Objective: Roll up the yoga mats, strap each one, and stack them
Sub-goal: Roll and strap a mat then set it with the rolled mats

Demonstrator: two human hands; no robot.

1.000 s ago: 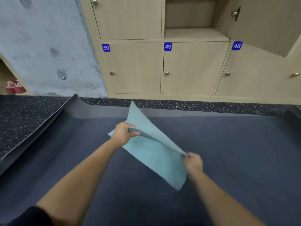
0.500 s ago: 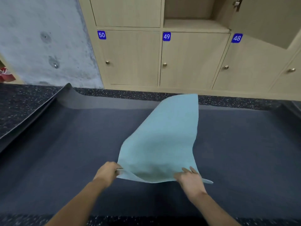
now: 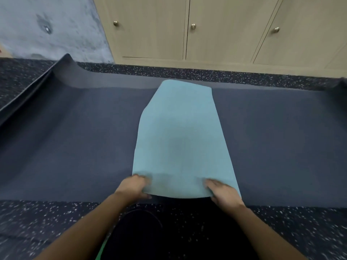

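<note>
A small light blue mat (image 3: pixel 180 139) lies spread flat on a large dark navy mat (image 3: pixel 75 139), its long side running away from me. My left hand (image 3: pixel 134 188) grips its near left corner with curled fingers. My right hand (image 3: pixel 221 192) holds the near right corner, fingers on top of the cloth. The navy mat's far left edge (image 3: pixel 66 59) curls upward.
Beige locker doors (image 3: pixel 221 29) with brass knobs line the far wall. A grey concrete wall (image 3: pixel 47 25) stands at the far left. Black speckled rubber floor (image 3: pixel 300 231) surrounds the mats. My dark-clothed knees (image 3: pixel 169 231) are just below the blue mat's near edge.
The blue mat was held up folded in the air, then swung open and came down flat on the navy mat. Both hands drew back toward me to its near corners.
</note>
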